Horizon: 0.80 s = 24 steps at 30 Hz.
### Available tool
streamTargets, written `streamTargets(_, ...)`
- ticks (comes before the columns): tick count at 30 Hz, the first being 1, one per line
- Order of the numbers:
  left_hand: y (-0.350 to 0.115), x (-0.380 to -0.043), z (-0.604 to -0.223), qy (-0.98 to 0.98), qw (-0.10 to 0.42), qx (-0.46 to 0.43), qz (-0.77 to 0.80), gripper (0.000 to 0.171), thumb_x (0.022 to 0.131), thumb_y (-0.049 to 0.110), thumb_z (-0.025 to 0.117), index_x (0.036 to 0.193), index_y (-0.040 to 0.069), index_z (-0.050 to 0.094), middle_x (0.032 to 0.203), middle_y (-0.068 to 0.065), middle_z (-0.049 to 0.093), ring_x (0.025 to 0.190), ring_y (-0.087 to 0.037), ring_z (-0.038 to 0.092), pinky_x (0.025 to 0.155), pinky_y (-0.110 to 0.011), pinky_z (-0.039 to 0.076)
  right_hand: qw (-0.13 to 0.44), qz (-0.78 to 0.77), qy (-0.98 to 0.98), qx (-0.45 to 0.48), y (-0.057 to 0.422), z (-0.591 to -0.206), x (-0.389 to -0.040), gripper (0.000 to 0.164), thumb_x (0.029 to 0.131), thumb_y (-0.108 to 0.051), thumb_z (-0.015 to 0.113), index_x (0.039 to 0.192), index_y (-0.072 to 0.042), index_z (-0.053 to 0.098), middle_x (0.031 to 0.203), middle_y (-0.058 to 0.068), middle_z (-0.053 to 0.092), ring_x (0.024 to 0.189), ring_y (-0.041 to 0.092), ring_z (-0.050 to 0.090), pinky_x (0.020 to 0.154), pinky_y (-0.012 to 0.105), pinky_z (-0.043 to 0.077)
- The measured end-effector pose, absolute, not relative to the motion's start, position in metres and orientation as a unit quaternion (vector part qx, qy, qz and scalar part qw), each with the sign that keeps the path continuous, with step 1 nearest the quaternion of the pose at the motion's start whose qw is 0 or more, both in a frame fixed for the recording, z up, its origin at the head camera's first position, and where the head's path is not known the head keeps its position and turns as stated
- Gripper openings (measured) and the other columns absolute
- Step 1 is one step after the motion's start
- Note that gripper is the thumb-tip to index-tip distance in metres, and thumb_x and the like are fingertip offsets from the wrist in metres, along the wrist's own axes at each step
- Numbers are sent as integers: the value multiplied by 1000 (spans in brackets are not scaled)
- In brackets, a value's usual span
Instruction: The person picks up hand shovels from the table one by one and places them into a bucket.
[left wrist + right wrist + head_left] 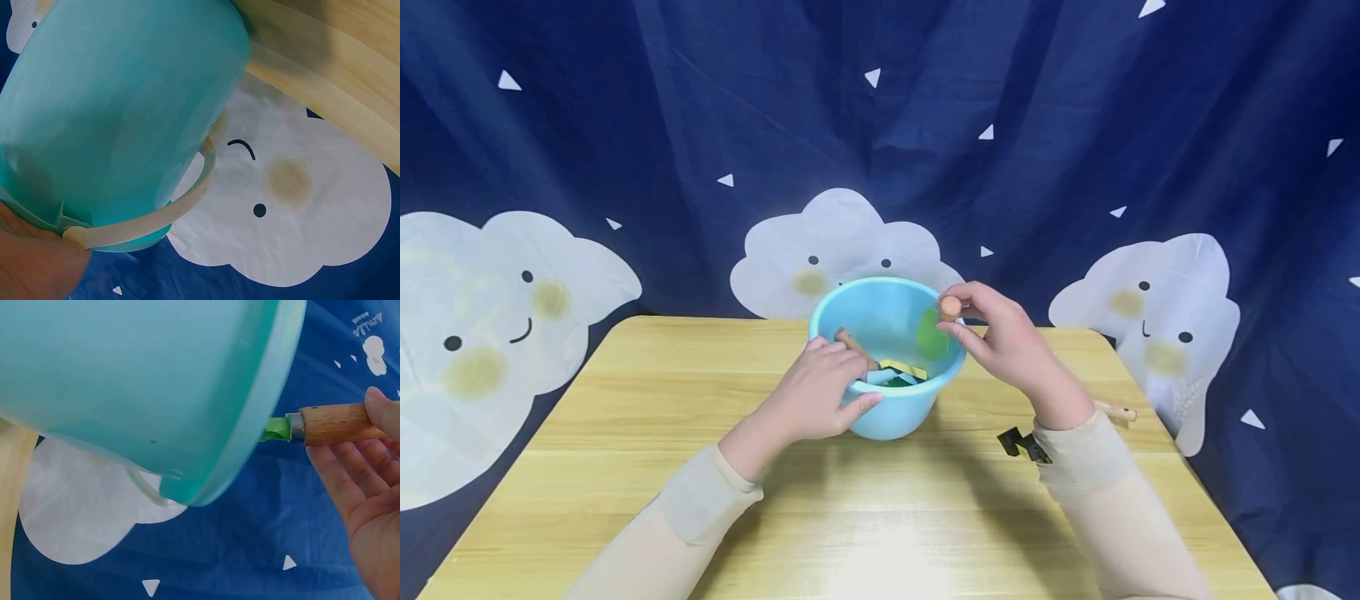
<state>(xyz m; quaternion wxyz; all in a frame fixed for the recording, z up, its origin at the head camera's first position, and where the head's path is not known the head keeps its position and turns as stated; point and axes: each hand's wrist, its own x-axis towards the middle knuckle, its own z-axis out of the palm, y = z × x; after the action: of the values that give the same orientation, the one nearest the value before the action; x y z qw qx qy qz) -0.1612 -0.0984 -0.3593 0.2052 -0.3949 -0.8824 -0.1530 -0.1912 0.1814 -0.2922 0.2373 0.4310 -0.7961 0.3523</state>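
A light blue plastic bucket [891, 412] stands on the table, its pale carrying handle [147, 222] hanging at the side. My left hand [808, 392] grips the near left rim, thumb outside and fingers over the edge. In my right hand [1000, 333], thumb and fingers pinch the wooden handle [340, 424] of a small green garden trowel [933, 335]. The trowel's blade reaches down inside the bucket at its right wall. Also in the bucket are another wooden handle [855, 348], a yellow piece [904, 368] and light blue and dark green pieces, partly hidden by the rim.
On the wooden table [647, 433], a wooden handle [1116, 411] lies at the right, partly hidden behind my right wrist. A black camera mount [1022, 444] sticks out from the right cuff. Behind the table hangs a dark blue curtain [685, 108] with white clouds.
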Motion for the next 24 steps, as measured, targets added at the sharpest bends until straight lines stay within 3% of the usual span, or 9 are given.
streamTargets(24,-99,-162,-361,-883,206,-393,-154,38,94,52,55,100,15,65,96,6,66,94,-16,59,83,-38,38,120,309,-840,430,164,-311,-205,25,89,0,73,108,-8,59,103,0,62,107,19,66,94,36,53)
